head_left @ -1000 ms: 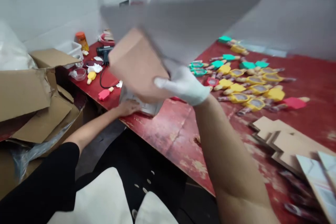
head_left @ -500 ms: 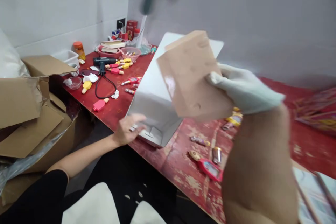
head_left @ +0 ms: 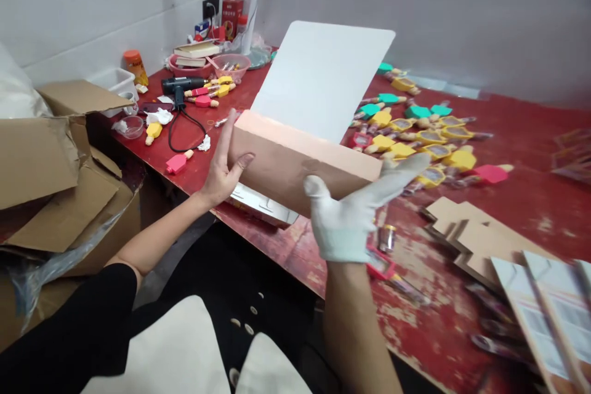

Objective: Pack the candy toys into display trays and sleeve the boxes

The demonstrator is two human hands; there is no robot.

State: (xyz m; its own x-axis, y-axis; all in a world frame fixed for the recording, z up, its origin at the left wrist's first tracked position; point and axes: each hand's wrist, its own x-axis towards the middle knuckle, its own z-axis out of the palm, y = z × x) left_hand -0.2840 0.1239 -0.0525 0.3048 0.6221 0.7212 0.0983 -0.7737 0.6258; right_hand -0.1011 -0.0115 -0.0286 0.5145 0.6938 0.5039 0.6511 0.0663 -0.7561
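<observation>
A folded brown cardboard insert (head_left: 281,163) is held level between both hands, over a white box (head_left: 323,77) whose lid stands raised behind it. My bare left hand (head_left: 222,173) grips the insert's left end, thumb on the near face and fingers along the side. At the right end, my right hand (head_left: 345,218), in a white glove, has its thumb against the near face and its fingers stretched along the end. Most of the box's inside is hidden behind the insert; its front edge shows below.
Several colourful toy wands (head_left: 429,135) lie to the right. Flat cardboard pieces (head_left: 480,234) and printed white cards (head_left: 530,308) are at the near right. A heat gun (head_left: 180,87) with a cable lies at the left. Open cartons (head_left: 37,163) stand beside the table.
The cardboard insert has come down and left from my right hand's raised hold to over the box. My left hand has left the box edge and taken the insert's left end.
</observation>
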